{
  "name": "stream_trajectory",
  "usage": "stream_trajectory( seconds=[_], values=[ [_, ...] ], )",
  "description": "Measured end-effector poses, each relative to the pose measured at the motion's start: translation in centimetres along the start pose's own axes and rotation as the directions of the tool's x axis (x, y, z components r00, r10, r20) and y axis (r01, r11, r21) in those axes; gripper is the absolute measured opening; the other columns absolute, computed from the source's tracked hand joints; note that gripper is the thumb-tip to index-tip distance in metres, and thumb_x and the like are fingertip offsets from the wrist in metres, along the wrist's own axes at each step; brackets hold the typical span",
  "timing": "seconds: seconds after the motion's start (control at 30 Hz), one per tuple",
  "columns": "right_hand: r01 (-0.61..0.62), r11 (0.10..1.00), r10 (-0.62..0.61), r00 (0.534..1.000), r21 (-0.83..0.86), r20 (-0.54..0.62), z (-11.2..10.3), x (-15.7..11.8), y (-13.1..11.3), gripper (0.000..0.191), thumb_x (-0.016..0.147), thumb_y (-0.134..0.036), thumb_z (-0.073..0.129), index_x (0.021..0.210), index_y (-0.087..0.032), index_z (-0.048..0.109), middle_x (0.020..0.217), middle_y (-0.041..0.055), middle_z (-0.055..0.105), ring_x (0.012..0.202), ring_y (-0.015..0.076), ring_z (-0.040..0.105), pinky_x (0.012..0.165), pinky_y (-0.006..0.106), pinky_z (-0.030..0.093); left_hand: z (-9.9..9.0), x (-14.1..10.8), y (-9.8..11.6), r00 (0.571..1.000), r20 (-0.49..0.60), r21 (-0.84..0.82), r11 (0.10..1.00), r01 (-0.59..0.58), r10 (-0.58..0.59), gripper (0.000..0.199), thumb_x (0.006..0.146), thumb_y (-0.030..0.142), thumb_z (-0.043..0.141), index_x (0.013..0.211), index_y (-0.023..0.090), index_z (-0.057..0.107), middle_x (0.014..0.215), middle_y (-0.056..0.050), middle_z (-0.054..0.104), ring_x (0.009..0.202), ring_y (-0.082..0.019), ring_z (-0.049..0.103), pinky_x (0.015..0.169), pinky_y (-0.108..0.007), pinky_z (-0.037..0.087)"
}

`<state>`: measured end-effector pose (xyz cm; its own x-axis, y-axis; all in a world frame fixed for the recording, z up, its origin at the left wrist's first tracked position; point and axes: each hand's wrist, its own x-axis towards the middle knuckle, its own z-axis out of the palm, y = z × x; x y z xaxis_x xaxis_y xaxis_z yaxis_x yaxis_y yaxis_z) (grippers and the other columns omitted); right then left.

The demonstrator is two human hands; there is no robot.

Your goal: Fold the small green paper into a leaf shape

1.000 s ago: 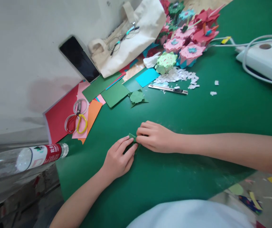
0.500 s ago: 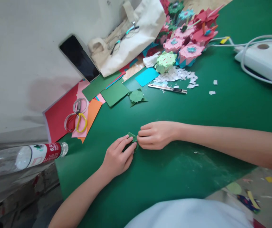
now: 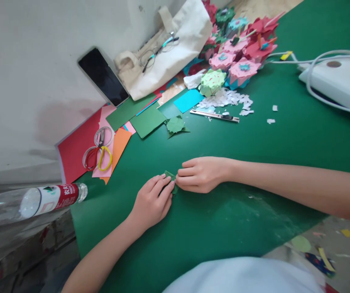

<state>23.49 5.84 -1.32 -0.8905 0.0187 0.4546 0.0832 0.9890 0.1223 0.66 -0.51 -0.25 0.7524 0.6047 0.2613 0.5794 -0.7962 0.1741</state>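
Note:
A small folded piece of green paper (image 3: 170,174) lies on the green tabletop, mostly covered by fingers. My left hand (image 3: 152,200) holds it from the left, fingertips pressed onto its surface. From the right, my right hand (image 3: 203,175) pinches at the paper's edge with fingers curled together; its thumb is hidden. Beyond the hands sits a green cut-paper piece with a scalloped top (image 3: 175,124), beside a stack of green paper (image 3: 148,121).
Scissors (image 3: 101,148) and tape rolls rest on coloured sheets at left, near a plastic bottle (image 3: 55,198). A utility knife (image 3: 214,115) lies by white paper scraps (image 3: 226,98). Behind are paper flowers (image 3: 243,69), a canvas bag (image 3: 168,57) and a phone (image 3: 103,76); a white corded device (image 3: 340,77) stands right.
The view has shifted very slightly. Both hands stay at the green paper, with only tiny finger movements.

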Motion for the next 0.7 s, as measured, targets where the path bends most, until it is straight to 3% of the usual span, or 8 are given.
stream_trajectory(
  seconds=[0.53,0.7],
  values=[
    [-0.044,0.999,0.043,0.998,-0.027,-0.037,0.56,-0.71,-0.37,0.024,0.095,-0.022,0.047,0.074,-0.017,0.058,0.067,-0.0004,0.051,0.066,0.0118,0.045,0.054,0.031,0.026,0.05,-0.06,0.07,1.000,-0.008,-0.039,0.999,0.025,-0.026,0.027,0.085,0.014,0.054,0.111,0.008,0.059,0.116,-0.013,0.065,0.114,-0.024,0.057,0.100,-0.040,0.052],
    [-0.058,0.998,0.055,0.991,-0.022,-0.121,0.45,-0.76,-0.20,0.022,0.091,-0.021,0.053,0.070,-0.017,0.057,0.062,-0.0019,0.048,0.061,0.0115,0.043,0.052,0.030,0.025,0.03,-0.05,0.03,1.000,-0.017,-0.046,0.999,0.020,-0.021,0.027,0.084,0.013,0.055,0.110,0.008,0.060,0.116,-0.013,0.064,0.114,-0.024,0.058,0.100,-0.040,0.052]
  ],
)
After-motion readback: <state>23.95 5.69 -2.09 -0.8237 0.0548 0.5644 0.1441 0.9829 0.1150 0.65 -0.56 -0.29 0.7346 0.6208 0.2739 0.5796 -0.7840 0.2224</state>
